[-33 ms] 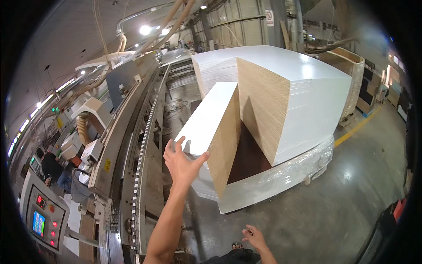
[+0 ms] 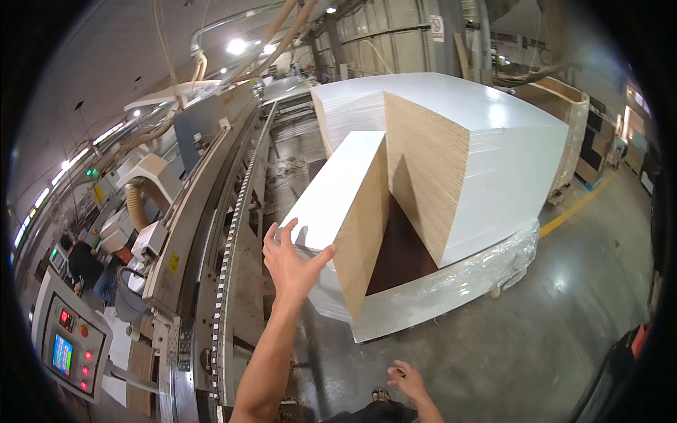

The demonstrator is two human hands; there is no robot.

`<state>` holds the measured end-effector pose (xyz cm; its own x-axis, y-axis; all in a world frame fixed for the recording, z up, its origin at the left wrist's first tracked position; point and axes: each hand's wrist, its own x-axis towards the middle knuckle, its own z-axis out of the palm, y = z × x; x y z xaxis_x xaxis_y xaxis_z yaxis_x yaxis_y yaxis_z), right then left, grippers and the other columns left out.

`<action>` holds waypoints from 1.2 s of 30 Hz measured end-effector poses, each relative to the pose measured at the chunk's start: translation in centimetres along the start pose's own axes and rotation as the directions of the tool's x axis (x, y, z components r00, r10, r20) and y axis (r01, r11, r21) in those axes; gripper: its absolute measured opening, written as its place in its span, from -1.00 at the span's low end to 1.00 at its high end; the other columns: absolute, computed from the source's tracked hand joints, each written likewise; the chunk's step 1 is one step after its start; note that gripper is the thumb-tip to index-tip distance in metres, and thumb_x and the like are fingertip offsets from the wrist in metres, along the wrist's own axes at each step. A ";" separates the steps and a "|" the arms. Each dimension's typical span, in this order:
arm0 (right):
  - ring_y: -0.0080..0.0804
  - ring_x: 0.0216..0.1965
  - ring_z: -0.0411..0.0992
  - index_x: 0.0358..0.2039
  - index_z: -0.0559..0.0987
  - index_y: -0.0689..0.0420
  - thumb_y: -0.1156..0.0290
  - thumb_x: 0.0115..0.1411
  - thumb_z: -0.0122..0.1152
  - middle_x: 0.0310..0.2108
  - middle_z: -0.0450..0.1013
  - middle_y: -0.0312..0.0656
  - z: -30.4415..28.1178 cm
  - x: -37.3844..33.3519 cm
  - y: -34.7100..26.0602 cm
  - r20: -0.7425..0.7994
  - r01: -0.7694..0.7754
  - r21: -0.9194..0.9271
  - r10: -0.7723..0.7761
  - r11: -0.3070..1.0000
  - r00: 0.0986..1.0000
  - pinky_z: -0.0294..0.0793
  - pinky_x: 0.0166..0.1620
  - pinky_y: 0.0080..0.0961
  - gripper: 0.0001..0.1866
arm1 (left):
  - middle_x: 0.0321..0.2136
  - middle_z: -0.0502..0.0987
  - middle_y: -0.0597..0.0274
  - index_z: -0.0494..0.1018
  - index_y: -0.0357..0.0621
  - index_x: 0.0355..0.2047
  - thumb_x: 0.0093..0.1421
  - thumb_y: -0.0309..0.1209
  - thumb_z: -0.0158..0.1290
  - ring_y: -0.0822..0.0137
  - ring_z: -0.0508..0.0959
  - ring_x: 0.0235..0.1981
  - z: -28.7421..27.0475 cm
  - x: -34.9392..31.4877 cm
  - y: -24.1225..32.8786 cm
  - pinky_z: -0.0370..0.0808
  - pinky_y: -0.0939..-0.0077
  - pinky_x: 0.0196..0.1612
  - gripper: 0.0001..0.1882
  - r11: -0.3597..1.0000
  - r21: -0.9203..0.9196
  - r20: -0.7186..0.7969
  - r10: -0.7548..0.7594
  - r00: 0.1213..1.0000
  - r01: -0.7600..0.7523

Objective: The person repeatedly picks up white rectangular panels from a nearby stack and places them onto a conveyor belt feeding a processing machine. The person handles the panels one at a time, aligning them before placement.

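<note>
Narrow panels (image 2: 338, 190) stand between machine (image 2: 194, 204) and larger stack (image 2: 511, 187).

Bare hands, two: left hand (image 2: 290, 264) at centre, right hand (image 2: 407, 383) at bottom centre. White-topped board stacks, two: narrow stack (image 2: 338, 187), centre; wide stack (image 2: 504, 176), right of centre. Control panel (image 2: 44, 344), one, lower left, three glowing red buttons (image 2: 85, 371); co-worker (image 2: 85, 264), one, far left.

Left fingers (image 2: 288, 231) on narrow panel stack (image 2: 344, 185); right fingers (image 2: 403, 366) apart.
</note>
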<state>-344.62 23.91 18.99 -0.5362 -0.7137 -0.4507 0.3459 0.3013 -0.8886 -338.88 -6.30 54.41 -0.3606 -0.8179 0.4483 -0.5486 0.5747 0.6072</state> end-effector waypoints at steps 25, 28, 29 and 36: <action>-0.15 0.23 0.41 0.33 0.34 0.20 0.62 0.20 0.26 0.20 0.41 -0.10 35.5 -7.8 -14.0 0.768 -0.079 0.253 -0.151 0.964 0.623 0.43 0.29 -0.14 -0.34 | 0.16 0.51 -0.10 0.19 -0.34 0.40 0.11 -0.68 0.28 0.13 0.55 0.19 -26.0 -50.5 -24.0 0.52 0.29 0.24 -0.16 0.179 -0.980 -0.124 -0.895 0.428 0.090; -0.13 0.15 0.47 0.29 0.38 0.21 0.58 0.25 0.28 0.13 0.46 -0.10 41.3 -6.9 -7.5 0.799 -0.239 -0.006 0.149 0.971 0.583 0.52 0.17 -0.05 -0.42 | 0.15 0.53 -0.06 0.20 -0.36 0.39 0.16 -0.73 0.17 0.16 0.55 0.19 -26.2 -57.4 -26.6 0.52 0.32 0.23 -0.23 0.245 -0.969 -0.241 -0.942 0.235 -0.013; -0.11 0.08 0.52 0.25 0.40 0.23 0.58 0.24 0.30 0.08 0.50 -0.11 43.2 -7.1 -6.2 0.795 -0.321 -0.075 0.251 0.944 0.552 0.57 0.10 -0.01 -0.45 | 0.15 0.54 -0.05 0.20 -0.37 0.39 0.18 -0.74 0.15 0.16 0.55 0.19 -26.7 -59.4 -27.7 0.51 0.33 0.24 -0.25 0.286 -0.958 -0.284 -0.944 0.166 -0.013; -0.17 -0.14 0.56 0.06 0.47 0.27 0.55 0.34 0.19 -0.16 0.49 -0.12 55.6 -6.7 4.5 0.759 -0.305 -0.267 0.394 0.914 0.518 0.68 0.03 0.00 -0.71 | 0.17 0.53 0.04 0.23 -0.33 0.36 0.28 -0.65 0.09 0.24 0.55 0.15 -30.2 -65.7 -36.9 0.48 0.43 0.23 -0.36 0.375 -0.927 -0.373 -0.927 0.045 0.028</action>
<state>-296.69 -5.13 22.79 0.4434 -0.7309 -0.5188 0.2747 0.6618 -0.6976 -272.18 27.04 22.40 0.7737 -0.5593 -0.2977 0.4835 0.2176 0.8478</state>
